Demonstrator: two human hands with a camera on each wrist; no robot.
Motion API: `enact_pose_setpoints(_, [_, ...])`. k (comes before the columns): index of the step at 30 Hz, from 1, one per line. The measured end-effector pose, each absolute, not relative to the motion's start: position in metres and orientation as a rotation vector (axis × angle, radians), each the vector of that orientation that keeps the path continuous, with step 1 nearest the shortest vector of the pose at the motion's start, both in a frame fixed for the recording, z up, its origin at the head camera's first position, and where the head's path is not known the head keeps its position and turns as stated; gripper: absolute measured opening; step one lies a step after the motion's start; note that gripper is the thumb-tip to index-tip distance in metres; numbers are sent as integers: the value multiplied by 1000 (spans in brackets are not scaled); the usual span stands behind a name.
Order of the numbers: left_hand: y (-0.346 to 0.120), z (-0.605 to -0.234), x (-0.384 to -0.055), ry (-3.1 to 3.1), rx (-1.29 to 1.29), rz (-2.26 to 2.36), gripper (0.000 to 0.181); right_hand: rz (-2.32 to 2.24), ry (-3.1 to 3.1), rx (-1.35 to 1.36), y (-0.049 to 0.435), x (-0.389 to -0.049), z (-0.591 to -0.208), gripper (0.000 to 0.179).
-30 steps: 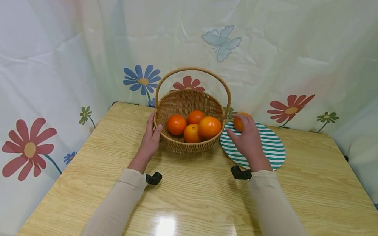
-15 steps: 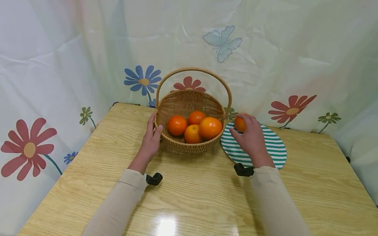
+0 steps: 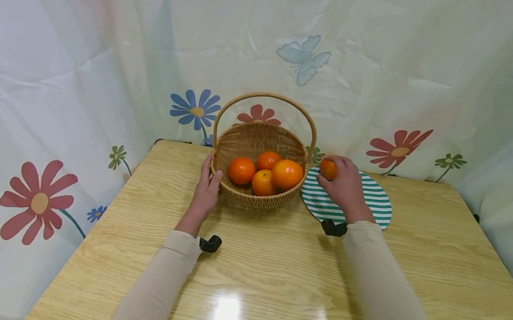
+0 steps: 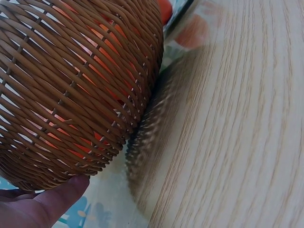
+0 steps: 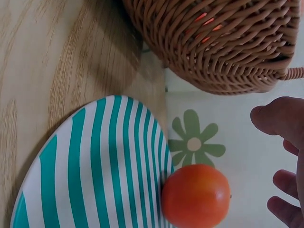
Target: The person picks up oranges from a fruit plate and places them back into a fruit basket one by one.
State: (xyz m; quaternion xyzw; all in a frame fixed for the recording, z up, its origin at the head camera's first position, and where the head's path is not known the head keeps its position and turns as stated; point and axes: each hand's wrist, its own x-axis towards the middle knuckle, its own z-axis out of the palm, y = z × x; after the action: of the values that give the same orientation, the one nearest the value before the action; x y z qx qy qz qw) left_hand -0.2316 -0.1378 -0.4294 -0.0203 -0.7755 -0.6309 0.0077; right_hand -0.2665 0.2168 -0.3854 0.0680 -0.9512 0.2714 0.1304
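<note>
A wicker basket [image 3: 257, 201] with a tall handle holds several oranges [image 3: 241, 171]. My left hand [image 3: 205, 191] rests against its left side, fingers along the outer wall and thumb at the front. In the left wrist view the thumb [image 4: 66, 194] touches the weave. Another orange [image 5: 195, 195] sits at the far edge of a round, green-and-white striped mat [image 5: 102, 156] to the basket's right. Over this mat reaches my right hand [image 3: 345, 186], partly covering the orange in the head view. Its fingers are spread and hold nothing; the right wrist view shows them apart from the fruit.
Everything stands on a light wooden table [image 3: 273, 275]. A pale curtain [image 3: 365, 88] printed with flowers and a butterfly hangs close behind and at both sides. The basket's handle [image 3: 267, 94] arches up near the curtain.
My right hand has shifted slightly to the right, its thumb and fingers now nearer around the orange on the mat. The left hand stays at the basket, which has not moved.
</note>
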Motion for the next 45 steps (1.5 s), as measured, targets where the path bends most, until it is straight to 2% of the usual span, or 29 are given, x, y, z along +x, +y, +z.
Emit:
enact_pose_setpoints(10, [-134, -399, -214, -2446, -78, -1963, 62, 808, -2820, 108, 221, -277, -389, 54])
enact_pose_setpoints(14, [-133, -397, -212, -2441, -71, -1980, 62, 824, -2839, 87, 222, -281, -391, 55])
enact_pose_setpoints(26, [-134, -399, -212, -2461, -66, -1953, 61, 857, -2884, 48, 227, -291, -399, 61])
enact_pose_setpoints(35, [-139, -431, -231, -2424, -67, -1976, 61, 838, -2903, 39, 229, -298, -398, 65])
enact_pose_setpoints(45, [-136, -433, -234, -2388, -83, -1937, 60, 791, -2961, 17, 235, -308, -403, 78])
